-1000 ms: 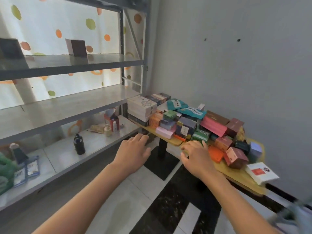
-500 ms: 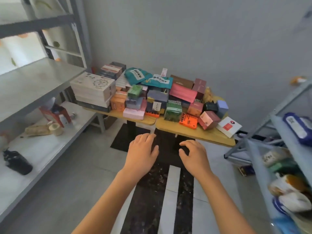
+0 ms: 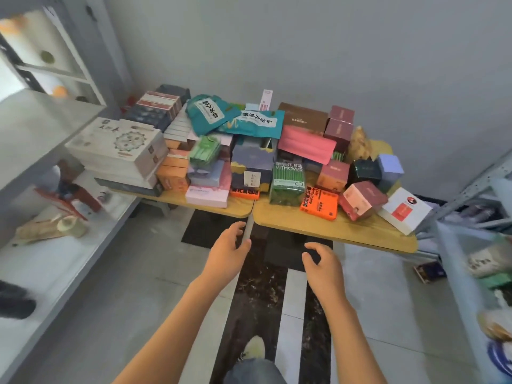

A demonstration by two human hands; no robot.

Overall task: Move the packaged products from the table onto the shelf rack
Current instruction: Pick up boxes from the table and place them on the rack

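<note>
A wooden table (image 3: 327, 227) stands ahead against the grey wall, piled with several packaged products: a stack of large white boxes (image 3: 122, 151) at the left, teal pouches (image 3: 221, 115), a green VITMOVER box (image 3: 287, 180), an orange packet (image 3: 319, 203), a pink box (image 3: 206, 195), maroon boxes (image 3: 360, 199) and a white box (image 3: 405, 210) at the right edge. My left hand (image 3: 228, 252) and my right hand (image 3: 322, 266) hover just short of the table's front edge, fingers loosely spread, holding nothing. The grey shelf rack (image 3: 41, 126) runs along the left.
The rack's lower shelf (image 3: 55, 253) holds a roll of tape (image 3: 69, 225), a red item and a dark object. A second rack (image 3: 476, 245) with packets stands at the right. A small box (image 3: 429, 271) lies on the tiled floor. My shoe (image 3: 253, 349) shows below.
My view has swung right from the shelf rack to face the table squarely. Both hands have drawn back from the table edge and stay empty.
</note>
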